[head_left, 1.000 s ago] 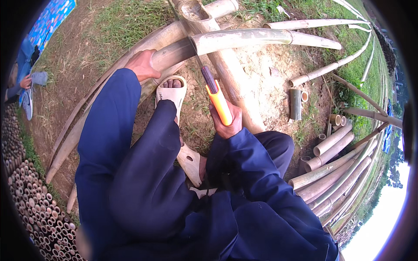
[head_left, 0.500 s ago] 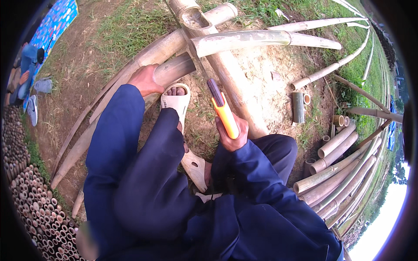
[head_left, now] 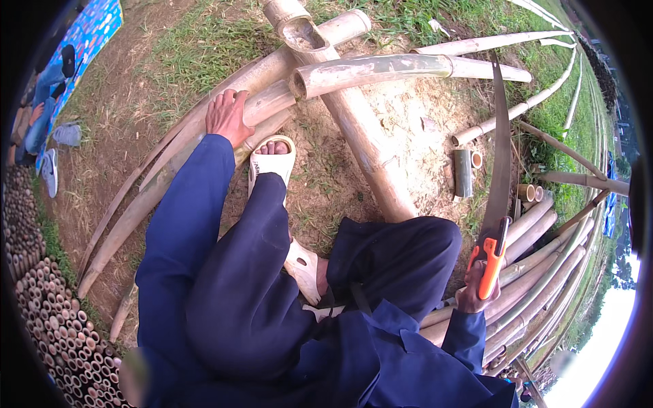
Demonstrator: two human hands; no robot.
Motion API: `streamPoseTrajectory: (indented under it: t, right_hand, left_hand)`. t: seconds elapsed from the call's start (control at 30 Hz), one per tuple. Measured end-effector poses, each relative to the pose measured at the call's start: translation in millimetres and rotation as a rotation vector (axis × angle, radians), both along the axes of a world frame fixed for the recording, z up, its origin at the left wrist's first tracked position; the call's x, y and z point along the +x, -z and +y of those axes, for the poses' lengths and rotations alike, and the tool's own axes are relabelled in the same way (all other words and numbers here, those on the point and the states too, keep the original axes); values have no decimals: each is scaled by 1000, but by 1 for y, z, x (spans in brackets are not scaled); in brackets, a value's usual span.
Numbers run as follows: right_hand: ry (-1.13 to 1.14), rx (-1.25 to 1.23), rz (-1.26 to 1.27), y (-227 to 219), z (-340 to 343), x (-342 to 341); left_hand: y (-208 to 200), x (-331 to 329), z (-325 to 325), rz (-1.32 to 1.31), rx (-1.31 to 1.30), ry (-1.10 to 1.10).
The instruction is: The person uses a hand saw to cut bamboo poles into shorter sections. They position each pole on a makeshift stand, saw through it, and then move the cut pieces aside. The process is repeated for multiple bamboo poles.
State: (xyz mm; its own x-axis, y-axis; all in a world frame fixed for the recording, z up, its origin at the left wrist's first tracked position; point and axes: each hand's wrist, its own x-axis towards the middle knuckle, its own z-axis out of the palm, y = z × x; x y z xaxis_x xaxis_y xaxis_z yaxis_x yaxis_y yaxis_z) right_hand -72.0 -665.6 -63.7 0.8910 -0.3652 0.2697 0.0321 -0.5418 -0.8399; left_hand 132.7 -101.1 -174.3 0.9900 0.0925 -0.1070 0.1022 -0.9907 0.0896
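My left hand (head_left: 230, 119) is closed over a bamboo pole (head_left: 270, 100), fingers across its top and thumb on the near side. That pole slants down to the left, and its front end meets the open end of another bamboo pole (head_left: 381, 70). Off to the right, my right hand (head_left: 476, 294) grips a handsaw (head_left: 500, 149) by its orange and black handle. The long blade points up and away, apart from the pole under my left hand. A thick bamboo log (head_left: 364, 139) with a notch cut in its top lies beneath the poles.
My sandalled foot (head_left: 272, 160) is just below the pole. Several bamboo poles (head_left: 530, 279) are piled at right, near short cut pieces (head_left: 463, 173). Many bamboo tubes (head_left: 61, 313) are stacked at lower left. Another person (head_left: 41, 102) sits on a blue patterned mat (head_left: 92, 30) at upper left.
My right hand has carried the saw away from the poles, out to the right and nearer me. My left hand has shifted up over the pole, whose front end sits slightly differently.
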Motion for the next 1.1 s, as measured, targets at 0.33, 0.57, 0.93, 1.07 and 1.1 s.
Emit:
streamPoseTrajectory:
  t: [0.33,0.57,0.93,1.07,1.1]
  right_hand:
    - [360,-156,210,69,-74,-61]
    - [222,-291,107,35,-50,22]
    - [121,-409,380,103,6,194]
    - [-127,-444,482,126,42,202]
    - [-204,-386,551,120,54,202]
  left_hand:
    - [-83,50,-35,-137,-187,251]
    - [-118,109,-131,100,-1,253]
    - [-95,111,-142,161,18,237]
    - [-83,111,-140,147,-87,195]
    - [-79,110,-135,126,-76,197]
